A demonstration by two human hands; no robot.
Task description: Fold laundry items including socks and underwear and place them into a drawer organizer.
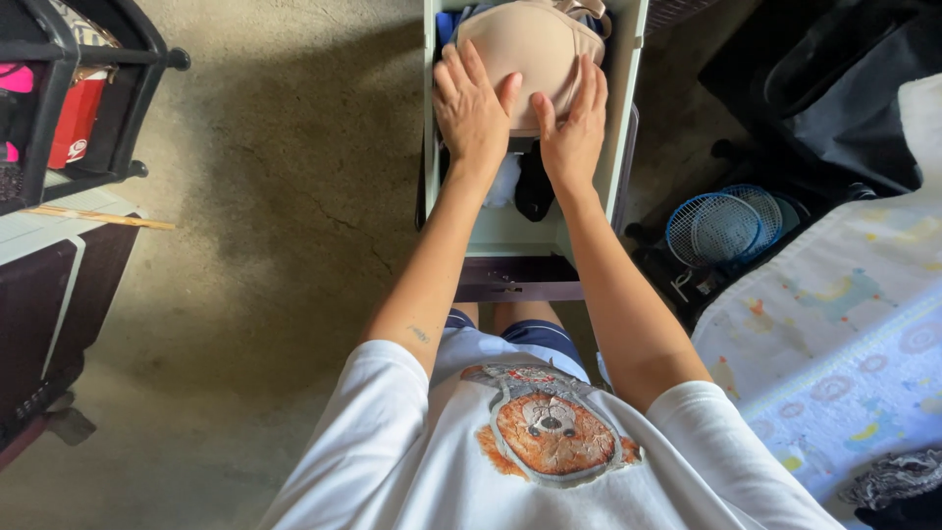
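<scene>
Fingers flat and spread, the left hand (471, 108) and right hand (572, 128) both press palm-down on a beige padded garment (530, 44), gripping nothing, apparently to flatten it so it sits level. The garment lies at the far end of an open pale drawer (624, 108), on top of dark and white clothes (520, 182). To the right, blue mesh rackets (724, 228) rest beside a patterned sheet (844, 334).
</scene>
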